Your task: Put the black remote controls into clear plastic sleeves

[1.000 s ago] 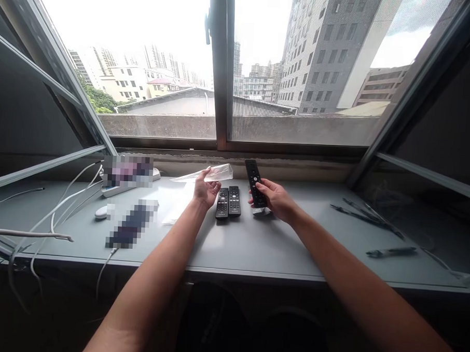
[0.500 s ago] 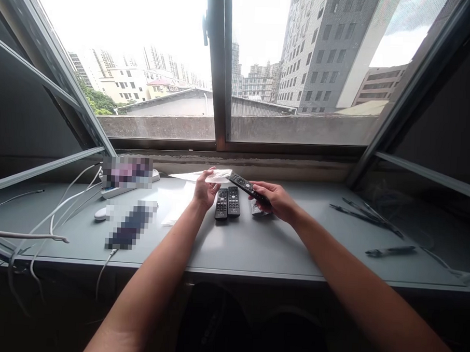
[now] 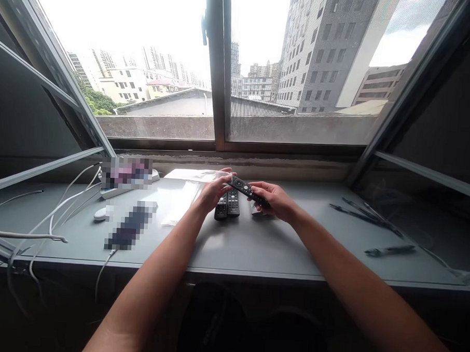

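Observation:
My right hand [image 3: 275, 200] is closed around the lower end of a black remote control [image 3: 245, 188], which is tilted with its far end toward the left. My left hand [image 3: 214, 190] grips a clear plastic bag [image 3: 192, 175] at the end nearest the remote; the remote's tip meets the bag there, and I cannot tell how far inside it is. Below the hands, two more black remote controls [image 3: 227, 209] lie side by side on the grey table [image 3: 255, 249], partly covered by my left hand. A small clear packet [image 3: 256, 209] sits under my right hand.
More clear bags [image 3: 177, 207] lie left of my left arm. Farther left are a white power strip [image 3: 155, 175] with cables, a white mouse-shaped item [image 3: 100, 214] and a blurred phone-like object [image 3: 129, 228]. Several pens [image 3: 365, 215] lie at the right. A window [image 3: 222, 92] stands behind.
My left hand has moved right and its fingers have closed at the bag's end near the remote's tip. The bag has shifted slightly with it. My right hand stays nearly in place.

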Motion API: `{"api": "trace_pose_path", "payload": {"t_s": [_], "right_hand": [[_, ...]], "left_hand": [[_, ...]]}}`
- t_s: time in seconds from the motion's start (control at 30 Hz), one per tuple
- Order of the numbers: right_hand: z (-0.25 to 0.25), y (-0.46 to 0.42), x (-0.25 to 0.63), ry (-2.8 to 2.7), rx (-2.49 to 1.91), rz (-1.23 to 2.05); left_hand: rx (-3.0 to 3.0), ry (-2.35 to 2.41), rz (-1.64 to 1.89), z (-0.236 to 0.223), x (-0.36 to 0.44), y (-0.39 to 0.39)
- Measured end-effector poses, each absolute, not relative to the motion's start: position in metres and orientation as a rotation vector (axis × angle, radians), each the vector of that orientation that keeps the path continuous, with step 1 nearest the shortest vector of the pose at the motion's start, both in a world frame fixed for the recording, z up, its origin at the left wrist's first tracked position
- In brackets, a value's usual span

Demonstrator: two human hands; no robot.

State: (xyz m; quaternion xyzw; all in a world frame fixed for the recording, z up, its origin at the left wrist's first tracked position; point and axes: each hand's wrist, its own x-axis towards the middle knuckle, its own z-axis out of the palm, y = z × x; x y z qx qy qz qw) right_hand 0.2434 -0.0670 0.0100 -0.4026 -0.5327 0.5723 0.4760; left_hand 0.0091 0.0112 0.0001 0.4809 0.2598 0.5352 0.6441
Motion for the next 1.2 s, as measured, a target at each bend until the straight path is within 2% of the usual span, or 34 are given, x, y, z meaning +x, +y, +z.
{"api": "trace_pose_path", "payload": {"t_s": [0.4, 0.73, 1.2], "right_hand": [[0.0095, -0.0672, 0.2435, -1.364, -1.039, 1.344], [0.0144, -0.0716, 0.2417, -1.358, -1.087, 1.277], [0.0130, -0.0716, 0.2388, -1.364, -1.076, 1.202]], "left_hand": [[0.988, 0.609, 1.292, 0.0035, 0.0058, 0.0125], [1.107, 0.543, 1.103, 0.0020, 0.0105, 0.0041], [1.163, 0.620, 1.115, -0.0001, 0.0110, 0.0041]]}}
